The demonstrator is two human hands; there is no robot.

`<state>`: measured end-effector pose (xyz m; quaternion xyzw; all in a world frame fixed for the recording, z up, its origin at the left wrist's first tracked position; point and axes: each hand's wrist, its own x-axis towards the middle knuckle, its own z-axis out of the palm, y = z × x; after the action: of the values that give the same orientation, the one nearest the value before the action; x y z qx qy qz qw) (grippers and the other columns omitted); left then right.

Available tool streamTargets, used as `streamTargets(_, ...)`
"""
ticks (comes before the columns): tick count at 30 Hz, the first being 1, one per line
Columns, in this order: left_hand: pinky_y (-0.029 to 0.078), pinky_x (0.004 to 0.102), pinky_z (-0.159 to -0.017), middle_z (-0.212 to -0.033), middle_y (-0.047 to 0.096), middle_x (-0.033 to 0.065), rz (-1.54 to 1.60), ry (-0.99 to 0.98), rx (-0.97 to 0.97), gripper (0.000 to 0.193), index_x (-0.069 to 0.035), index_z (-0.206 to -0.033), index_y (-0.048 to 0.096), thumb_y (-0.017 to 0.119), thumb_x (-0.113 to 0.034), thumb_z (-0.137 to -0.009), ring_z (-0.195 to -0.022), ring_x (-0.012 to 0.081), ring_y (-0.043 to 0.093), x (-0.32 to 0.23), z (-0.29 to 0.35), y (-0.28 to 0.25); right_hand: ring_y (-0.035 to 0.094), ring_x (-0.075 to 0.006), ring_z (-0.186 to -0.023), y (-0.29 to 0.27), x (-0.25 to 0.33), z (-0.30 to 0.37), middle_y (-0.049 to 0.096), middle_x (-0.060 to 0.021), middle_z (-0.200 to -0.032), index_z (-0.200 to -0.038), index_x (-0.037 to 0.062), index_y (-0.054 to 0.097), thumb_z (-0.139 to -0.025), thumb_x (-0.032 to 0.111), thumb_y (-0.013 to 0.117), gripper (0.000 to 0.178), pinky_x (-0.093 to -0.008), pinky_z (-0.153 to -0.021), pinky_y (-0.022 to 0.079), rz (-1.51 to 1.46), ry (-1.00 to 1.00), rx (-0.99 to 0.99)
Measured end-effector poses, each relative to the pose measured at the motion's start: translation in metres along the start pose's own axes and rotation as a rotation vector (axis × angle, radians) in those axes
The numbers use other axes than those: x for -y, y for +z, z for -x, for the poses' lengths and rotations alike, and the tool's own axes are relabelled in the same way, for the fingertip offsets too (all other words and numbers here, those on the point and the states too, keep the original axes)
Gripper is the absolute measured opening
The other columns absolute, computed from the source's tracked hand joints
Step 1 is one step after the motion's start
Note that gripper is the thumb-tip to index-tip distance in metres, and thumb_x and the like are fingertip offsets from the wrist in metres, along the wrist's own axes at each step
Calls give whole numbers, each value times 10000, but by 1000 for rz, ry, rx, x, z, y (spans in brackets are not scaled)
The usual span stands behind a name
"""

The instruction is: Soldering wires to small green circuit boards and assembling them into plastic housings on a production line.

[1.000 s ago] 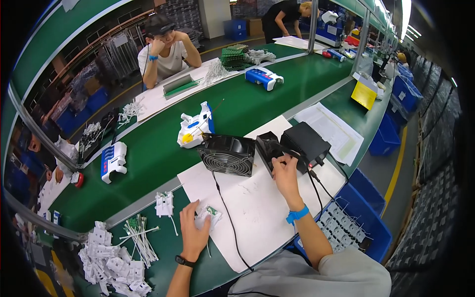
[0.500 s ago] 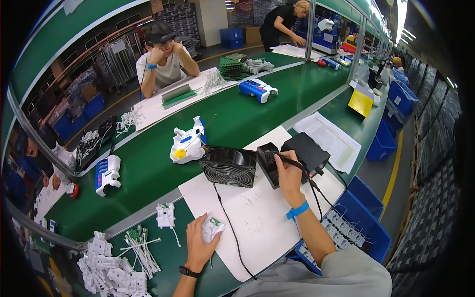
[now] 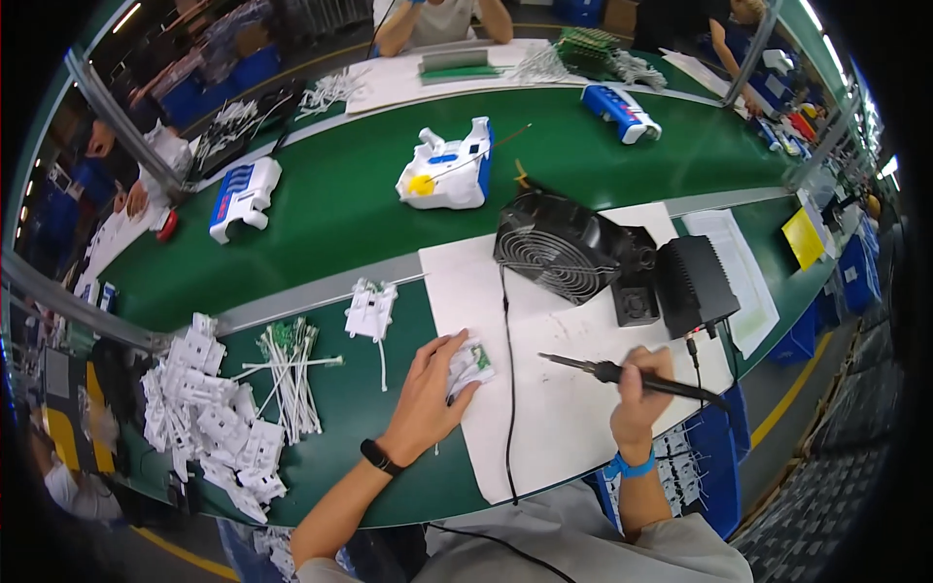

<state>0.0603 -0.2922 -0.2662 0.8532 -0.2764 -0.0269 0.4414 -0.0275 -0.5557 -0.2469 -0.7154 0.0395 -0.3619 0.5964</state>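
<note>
My right hand (image 3: 641,394) is closed around the handle of a soldering iron (image 3: 607,371), its tip pointing left above a white sheet (image 3: 564,447). At the sheet's left edge, my left hand (image 3: 426,398) grips a small white plastic housing (image 3: 472,366) with a bit of green circuit board in it. The thumb and fingers lie on either side of this housing. A similar white housing (image 3: 371,311) with a white cable lies just beyond that hand. Left of it are a bundle of white cables with green boards (image 3: 296,379) and a heap of white housings (image 3: 219,418).
A black fan (image 3: 559,248), an iron stand (image 3: 637,296) and a black power box (image 3: 695,282) stand beyond my right hand. A black cord (image 3: 508,389) crosses the sheet. White-and-blue casings (image 3: 246,197) sit on the green belt (image 3: 340,209). A person (image 3: 442,24) sits opposite.
My right hand has drawn the soldering iron out of its stand and brought it nearer, over the sheet. My left hand still grips the housing. The head view has shifted downward.
</note>
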Motion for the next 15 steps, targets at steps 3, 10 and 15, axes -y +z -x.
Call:
streamTargets(3, 399, 462, -1106, -1387, 514, 206, -51, 97, -54, 512, -35, -1333, 544, 731, -89, -860, -1295, 404, 470, 6, 3, 0, 454, -98, -673, 29, 0, -14, 532, -53, -753, -931, 28, 480, -904, -20, 622, 152, -264, -630, 371, -11, 74, 194)
streamTargets(10, 417, 495, -1106, -1398, 529, 171, -189, 195, -92, 308, -80, -1130, 689, 748, -68, -827, -1217, 411, 536, 10, 6, 4, 474, -96, -609, 53, -34, 2, 567, -78, -727, -940, 8, 495, -907, -19, 642, 153, -241, -579, 383, -30, -3, 127)
streamTargets(15, 423, 495, -1105, -1352, 566, 156, -203, 216, -121, 351, -94, -1155, 690, 752, -67, -811, -1206, 384, 554, 15, 7, 7, 510, -121, -597, 57, -37, 7, 586, -87, -698, -912, 0, 531, -865, -23, 697, 174, -256, -571, 402, 40, -49, 247)
